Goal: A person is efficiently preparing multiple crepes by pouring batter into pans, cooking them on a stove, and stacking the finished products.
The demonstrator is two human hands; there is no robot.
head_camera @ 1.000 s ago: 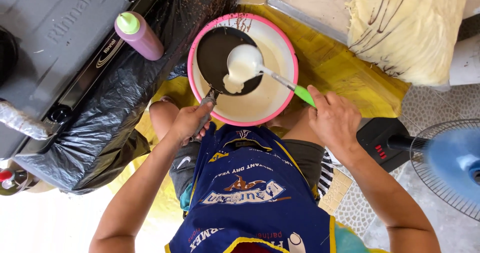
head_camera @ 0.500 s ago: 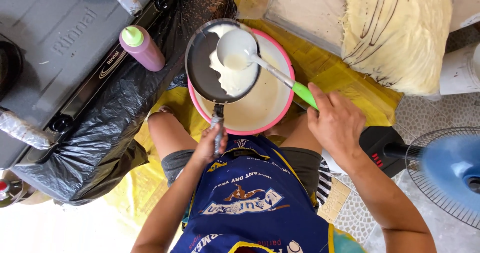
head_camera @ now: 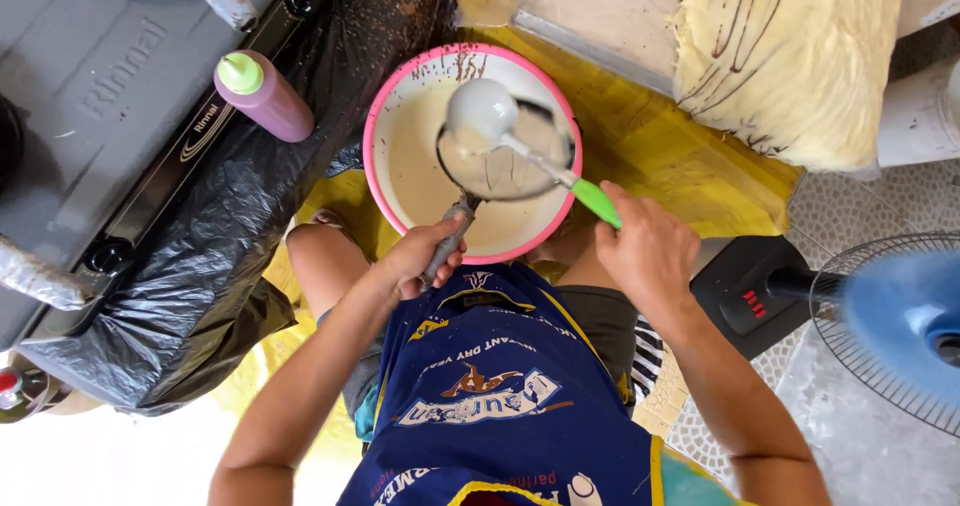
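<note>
Yellow sheeting (head_camera: 690,156) covers the floor beneath a seated person in a blue printed apron (head_camera: 500,396), seen from directly above. Between the person's knees rests a pink-rimmed bowl (head_camera: 385,116) holding pale batter (head_camera: 420,166). The left hand (head_camera: 425,256) is closed around the handle of a small dark frying pan (head_camera: 505,171), which hangs over the bowl with a coat of batter across its surface. The right hand (head_camera: 650,251) is wrapped around the green handle of a ladle (head_camera: 480,111), whose rounded, batter-covered cup sits above the far edge of the pan. Left of the bowl, a crumpled black plastic bag (head_camera: 200,236) lies against a grey gas stove (head_camera: 90,76), and a purple squeeze bottle with a green cap (head_camera: 265,96) stands on the plastic. At upper right, a heap of thin cream-coloured crepes (head_camera: 790,56) streaked with dark lines lies on a pale tray (head_camera: 590,6). A blue-bladed electric fan (head_camera: 890,326) with a black base spins at the right edge, just beside the right forearm
</note>
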